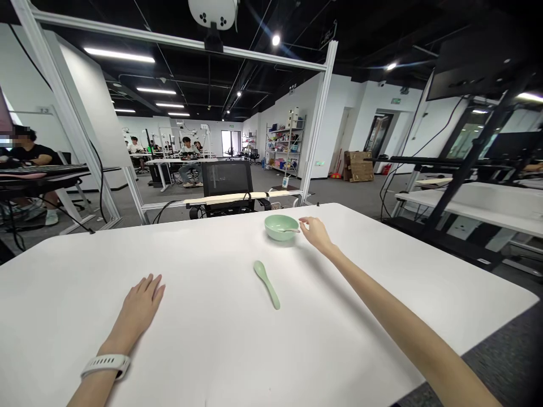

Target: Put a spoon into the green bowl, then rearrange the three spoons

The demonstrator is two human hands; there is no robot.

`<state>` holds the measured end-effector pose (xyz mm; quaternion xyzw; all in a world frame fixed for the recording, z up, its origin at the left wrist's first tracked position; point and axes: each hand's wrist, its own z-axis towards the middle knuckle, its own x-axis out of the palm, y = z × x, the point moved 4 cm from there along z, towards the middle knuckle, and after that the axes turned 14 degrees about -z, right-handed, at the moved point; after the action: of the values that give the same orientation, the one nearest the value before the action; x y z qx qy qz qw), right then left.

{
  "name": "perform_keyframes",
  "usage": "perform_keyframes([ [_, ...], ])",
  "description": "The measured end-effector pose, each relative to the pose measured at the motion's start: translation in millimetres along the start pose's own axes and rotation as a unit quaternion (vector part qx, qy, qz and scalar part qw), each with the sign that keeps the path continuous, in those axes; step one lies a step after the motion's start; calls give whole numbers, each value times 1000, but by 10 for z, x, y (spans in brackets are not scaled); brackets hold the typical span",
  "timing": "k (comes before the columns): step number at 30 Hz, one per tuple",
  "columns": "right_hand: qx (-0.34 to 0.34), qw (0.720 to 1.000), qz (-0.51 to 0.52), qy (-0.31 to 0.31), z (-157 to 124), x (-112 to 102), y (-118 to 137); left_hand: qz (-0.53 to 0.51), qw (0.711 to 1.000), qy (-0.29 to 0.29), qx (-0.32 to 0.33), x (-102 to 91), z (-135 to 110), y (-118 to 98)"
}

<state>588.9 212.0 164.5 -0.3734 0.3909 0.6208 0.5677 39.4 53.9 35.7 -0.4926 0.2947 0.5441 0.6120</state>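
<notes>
A pale green bowl (pixel 280 226) stands on the white table (pixel 212 339) toward its far edge. A thin handle lies across the bowl's right rim. My right hand (pixel 316 232) reaches out beside the bowl's right side, fingers loosely apart and pointing at that handle, holding nothing. A pale green spoon (pixel 267 283) lies flat on the table between my arms, nearer than the bowl, bowl end away from me. My left hand (pixel 139 308) rests palm down on the table at the left, fingers stretched flat, with a white watch on the wrist.
A black chair (pixel 227 183) stands behind the table's far edge inside a white metal frame (pixel 318 124). Black stands and white desks (pixel 466 203) fill the right. People sit at desks far back and at the left edge.
</notes>
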Motion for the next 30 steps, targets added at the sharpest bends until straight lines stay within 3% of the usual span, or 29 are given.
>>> perform_keyframes([
  [4,-18,998,49,17,-445,281,-354,3,1000,4,-3,18,1,2],
  [8,-54,995,72,52,-797,584,-518,-3,1000,0,0,20,4,1],
  [17,-56,993,92,58,-904,735,-571,-3,1000,-10,4,60,17,49],
  [21,-24,994,91,48,-753,647,-589,1,1000,-7,8,28,7,7],
  [26,-11,997,73,-27,-229,308,-359,-13,1000,-16,14,-14,-2,-18],
  [28,-37,998,37,-16,12,192,-176,-13,1000,-18,14,1,1,2],
  [30,-54,998,-28,33,226,141,8,-11,1000,-20,11,23,5,29],
])
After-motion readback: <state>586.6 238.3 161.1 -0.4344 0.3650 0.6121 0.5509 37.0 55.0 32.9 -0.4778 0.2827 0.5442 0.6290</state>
